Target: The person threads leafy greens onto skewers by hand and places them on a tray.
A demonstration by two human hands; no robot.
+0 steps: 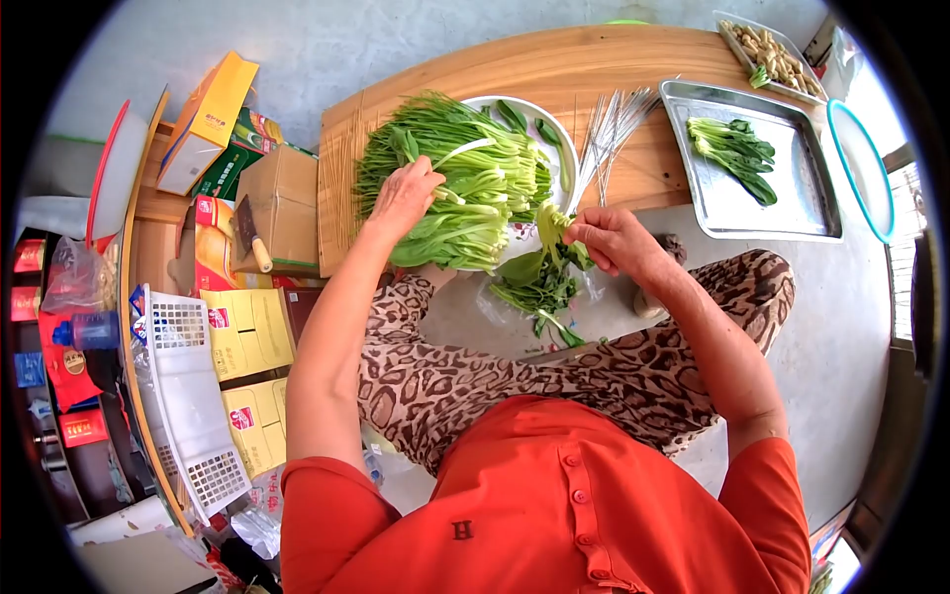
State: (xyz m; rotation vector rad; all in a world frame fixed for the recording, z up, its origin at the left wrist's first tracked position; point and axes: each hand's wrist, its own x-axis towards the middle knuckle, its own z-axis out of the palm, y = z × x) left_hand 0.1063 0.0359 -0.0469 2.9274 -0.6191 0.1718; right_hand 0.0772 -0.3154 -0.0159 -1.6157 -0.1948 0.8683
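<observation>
My left hand (pixel 408 198) is closed at the left edge of the heaped greens. A leafy green stalk (pixel 404 146) sticks out from its fingers, its pale stem reaching to the right. My right hand (pixel 621 243) pinches a yellowish-green leaf (pixel 550 230) just off the table edge. Thin green chives (pixel 421 129) and pale-stemmed leafy greens (pixel 465 236) lie heaped on a white plate (pixel 565 148). Below my right hand, loose leaves (pixel 539 287) hang or lie over a clear plastic bag between my legs; how they are supported is partly hidden.
On the wooden table (pixel 633 59) lie thin pale sticks (pixel 616 124). A metal tray (pixel 797 213) holds a small bunch of greens (pixel 734 158); a tub of brownish pieces (pixel 772 59) stands behind. At left, a cleaver (pixel 250 233) lies by cardboard boxes (pixel 282 198).
</observation>
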